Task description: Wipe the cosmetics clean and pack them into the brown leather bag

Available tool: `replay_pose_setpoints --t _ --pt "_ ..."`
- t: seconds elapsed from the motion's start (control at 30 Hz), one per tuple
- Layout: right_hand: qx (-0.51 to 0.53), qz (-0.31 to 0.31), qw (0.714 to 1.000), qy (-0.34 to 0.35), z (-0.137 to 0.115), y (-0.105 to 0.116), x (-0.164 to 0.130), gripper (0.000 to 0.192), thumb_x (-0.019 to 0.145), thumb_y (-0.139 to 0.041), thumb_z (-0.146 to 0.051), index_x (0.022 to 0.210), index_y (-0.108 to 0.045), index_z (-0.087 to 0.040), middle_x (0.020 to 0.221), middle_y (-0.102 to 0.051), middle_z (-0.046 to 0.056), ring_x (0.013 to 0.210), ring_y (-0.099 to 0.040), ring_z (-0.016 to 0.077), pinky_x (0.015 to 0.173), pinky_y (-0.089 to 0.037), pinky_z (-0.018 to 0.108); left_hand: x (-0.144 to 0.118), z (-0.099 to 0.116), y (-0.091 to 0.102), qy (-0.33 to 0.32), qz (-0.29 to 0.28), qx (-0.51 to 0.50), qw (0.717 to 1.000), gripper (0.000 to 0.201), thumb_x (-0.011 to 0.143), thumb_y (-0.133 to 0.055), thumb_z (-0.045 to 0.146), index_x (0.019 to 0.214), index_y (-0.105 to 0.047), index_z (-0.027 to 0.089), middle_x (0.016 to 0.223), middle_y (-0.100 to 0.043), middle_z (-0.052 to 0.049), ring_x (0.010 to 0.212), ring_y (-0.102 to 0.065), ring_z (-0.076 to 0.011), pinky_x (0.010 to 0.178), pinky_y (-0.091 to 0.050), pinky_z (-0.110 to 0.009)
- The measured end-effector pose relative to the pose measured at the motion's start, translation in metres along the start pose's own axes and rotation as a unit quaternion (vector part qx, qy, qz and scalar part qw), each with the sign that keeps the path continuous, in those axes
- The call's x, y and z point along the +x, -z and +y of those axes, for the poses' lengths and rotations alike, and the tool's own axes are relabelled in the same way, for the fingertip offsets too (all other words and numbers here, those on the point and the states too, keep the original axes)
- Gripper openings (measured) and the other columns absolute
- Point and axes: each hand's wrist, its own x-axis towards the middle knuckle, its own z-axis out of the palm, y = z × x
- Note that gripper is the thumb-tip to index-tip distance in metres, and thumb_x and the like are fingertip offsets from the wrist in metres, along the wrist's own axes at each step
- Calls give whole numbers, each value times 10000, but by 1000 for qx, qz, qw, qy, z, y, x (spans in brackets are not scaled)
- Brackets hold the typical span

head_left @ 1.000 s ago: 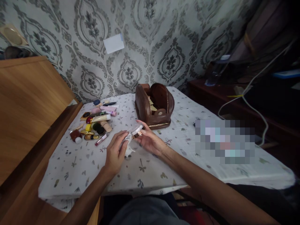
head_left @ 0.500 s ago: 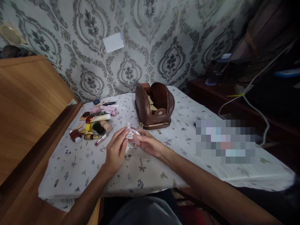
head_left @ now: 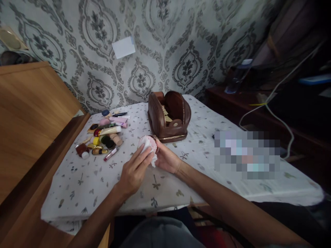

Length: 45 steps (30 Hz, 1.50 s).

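The person sat at the table [head_left: 85,186], both hands meeting over its middle. The right hand [head_left: 167,159] cradled a small round pink compact [head_left: 147,143] from below and behind, its fingers curled around the far rim so that the face of the compact tipped up toward the person. The left hand [head_left: 134,170] had its fingers [head_left: 143,156] laid flat and close together, pressing a crumpled white tissue [head_left: 150,151] onto that pink face. The tissue lay directly under the left fingertips and hung down a little past the near edge of the compact, between the two hands. Being round, the compact had no long axis to speak of; it sat just beyond the left fingertips and inside the curl of the right ones, so both hands were equally on it, the right bearing it and the left working its surface.

Just past the right fingers, almost touching the compact, stood a brown leather case [head_left: 169,117], zipped open. Well off to the left of the left fingers lay a heap of cosmetics [head_left: 106,134], tubes, lipsticks and small pots, on the patterned cloth. A wooden cabinet [head_left: 28,113] stood against the left edge of the table.
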Motion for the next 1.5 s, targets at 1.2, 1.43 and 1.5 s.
replay_pose_setpoints --t 1.2,1.43,1.5 --pt "-42 24 999 -8 -2 -3 1 535 957 -389 -632 930 -667 -176 756 -712 41 612 -641 145 538 -477 235 -4 -15 7 90 5 -34 995 458 957 -445 69 1386 -516 213 1333 -620 -126 1233 -593 -216 1028 -524 -384" --pt "-16 38 999 4 -2 -2 1 464 965 -452 -568 957 -681 -165 798 -719 36 670 -652 140 596 -532 243 -7 -16 6 90 -1 -15 996 431 959 -457 86 1368 -531 202 1314 -633 -120 1211 -608 -210 1011 -537 -360" --pt "-18 42 999 11 -1 0 2 441 963 -473 -551 967 -684 -164 819 -724 38 698 -659 140 617 -539 241 -8 -15 6 89 -7 8 996 409 957 -464 88 1344 -549 191 1273 -652 -124 1170 -630 -213 979 -554 -352"
